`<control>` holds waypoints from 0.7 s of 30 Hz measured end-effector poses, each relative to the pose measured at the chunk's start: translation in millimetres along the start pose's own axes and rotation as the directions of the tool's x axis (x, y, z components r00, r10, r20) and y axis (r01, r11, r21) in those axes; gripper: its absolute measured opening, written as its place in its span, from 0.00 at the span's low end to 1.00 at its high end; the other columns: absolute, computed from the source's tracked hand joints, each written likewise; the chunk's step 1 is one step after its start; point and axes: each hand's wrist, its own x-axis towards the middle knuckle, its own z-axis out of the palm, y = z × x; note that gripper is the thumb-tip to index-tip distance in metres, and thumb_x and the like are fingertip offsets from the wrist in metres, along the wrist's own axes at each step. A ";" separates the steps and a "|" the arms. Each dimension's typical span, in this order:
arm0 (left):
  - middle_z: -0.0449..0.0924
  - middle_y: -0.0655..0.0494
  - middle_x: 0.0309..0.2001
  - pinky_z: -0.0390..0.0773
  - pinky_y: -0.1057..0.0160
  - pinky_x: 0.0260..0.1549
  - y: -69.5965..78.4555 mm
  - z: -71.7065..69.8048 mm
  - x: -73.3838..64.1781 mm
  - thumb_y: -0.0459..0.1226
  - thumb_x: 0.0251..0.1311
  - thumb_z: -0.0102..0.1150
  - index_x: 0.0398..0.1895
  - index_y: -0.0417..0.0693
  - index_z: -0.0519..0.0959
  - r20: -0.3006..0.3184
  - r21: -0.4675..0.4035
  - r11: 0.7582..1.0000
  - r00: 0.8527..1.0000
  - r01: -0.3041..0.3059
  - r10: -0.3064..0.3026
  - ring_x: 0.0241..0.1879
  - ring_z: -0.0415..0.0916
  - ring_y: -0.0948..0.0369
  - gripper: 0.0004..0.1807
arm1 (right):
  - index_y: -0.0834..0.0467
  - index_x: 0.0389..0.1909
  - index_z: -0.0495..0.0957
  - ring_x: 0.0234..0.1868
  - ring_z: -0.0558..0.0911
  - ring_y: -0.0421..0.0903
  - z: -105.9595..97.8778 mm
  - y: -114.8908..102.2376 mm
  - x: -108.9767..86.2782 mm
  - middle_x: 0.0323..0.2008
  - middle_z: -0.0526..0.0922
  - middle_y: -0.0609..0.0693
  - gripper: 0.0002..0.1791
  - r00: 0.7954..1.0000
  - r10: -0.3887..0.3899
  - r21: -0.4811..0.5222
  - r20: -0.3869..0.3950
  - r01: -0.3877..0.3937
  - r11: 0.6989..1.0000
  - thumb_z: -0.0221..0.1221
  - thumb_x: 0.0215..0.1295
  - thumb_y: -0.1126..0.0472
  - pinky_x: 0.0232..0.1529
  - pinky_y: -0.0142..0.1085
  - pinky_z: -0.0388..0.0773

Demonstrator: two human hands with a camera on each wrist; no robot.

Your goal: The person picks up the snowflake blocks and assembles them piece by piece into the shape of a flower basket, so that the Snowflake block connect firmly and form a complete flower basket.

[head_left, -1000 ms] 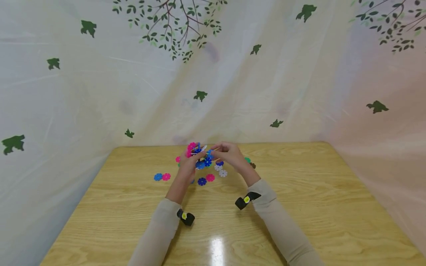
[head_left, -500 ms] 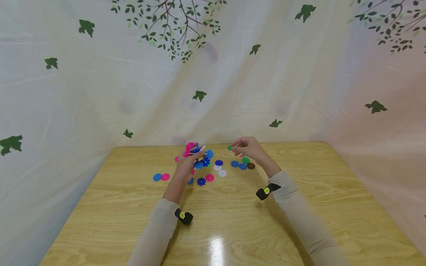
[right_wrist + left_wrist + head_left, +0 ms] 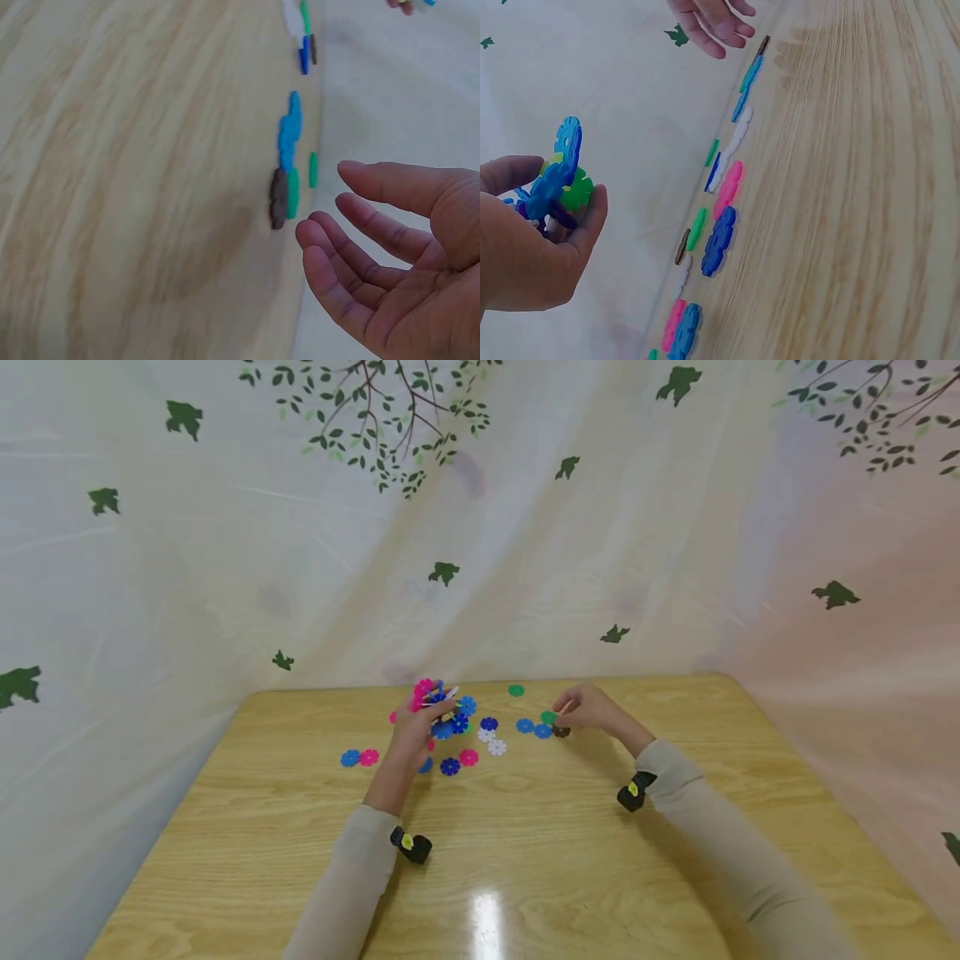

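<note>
My left hand grips a cluster of interlocking flower-shaped plastic discs, raised over the table's far part. In the left wrist view, blue, green and yellow discs of this cluster show between thumb and fingers; the palm hides the rest. To the right, my right hand hovers beside a green disc and a brown disc. The right wrist view shows that hand with loosely bent fingers apart from the thumb and nothing between them.
Two light-blue discs lie left of the brown one, and another green disc lies near the back edge. White discs, pink and blue discs lie around the left hand. A printed cloth hangs behind the wooden table.
My right hand has left the cluster and moved right, past the back green disc, to the green and brown discs. The left hand keeps holding the cluster in nearly the same place.
</note>
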 end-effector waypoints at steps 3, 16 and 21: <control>0.76 0.45 0.63 0.63 0.43 0.72 0.6 -0.9 1.5 0.34 0.66 0.65 0.70 0.49 0.72 -0.006 0.006 1.000 1.000 0.006 -0.006 0.59 0.73 0.53 0.28 | 0.70 0.50 0.80 0.41 0.85 0.52 0.3 4.9 1.7 0.44 0.85 0.64 0.16 1.000 0.019 -0.039 0.008 -0.019 0.999 0.66 0.64 0.65 0.42 0.46 0.85; 0.78 0.46 0.62 0.72 0.56 0.59 -1.6 -1.1 1.5 0.32 0.62 0.67 0.68 0.47 0.74 -0.024 -0.009 1.000 1.000 -0.014 0.014 0.53 0.76 0.59 0.30 | 0.70 0.40 0.83 0.35 0.82 0.48 12.3 8.9 5.2 0.37 0.86 0.61 0.13 1.000 0.005 -0.119 -0.026 -0.008 0.993 0.71 0.57 0.68 0.33 0.34 0.79; 0.76 0.46 0.61 0.70 0.51 0.66 -2.8 -0.3 1.0 0.31 0.62 0.67 0.69 0.45 0.73 -0.012 -0.032 0.999 1.000 -0.011 0.011 0.57 0.74 0.54 0.30 | 0.67 0.36 0.83 0.34 0.79 0.46 17.3 11.2 4.4 0.34 0.85 0.56 0.11 0.999 0.033 -0.117 -0.041 -0.037 0.992 0.72 0.55 0.67 0.34 0.34 0.77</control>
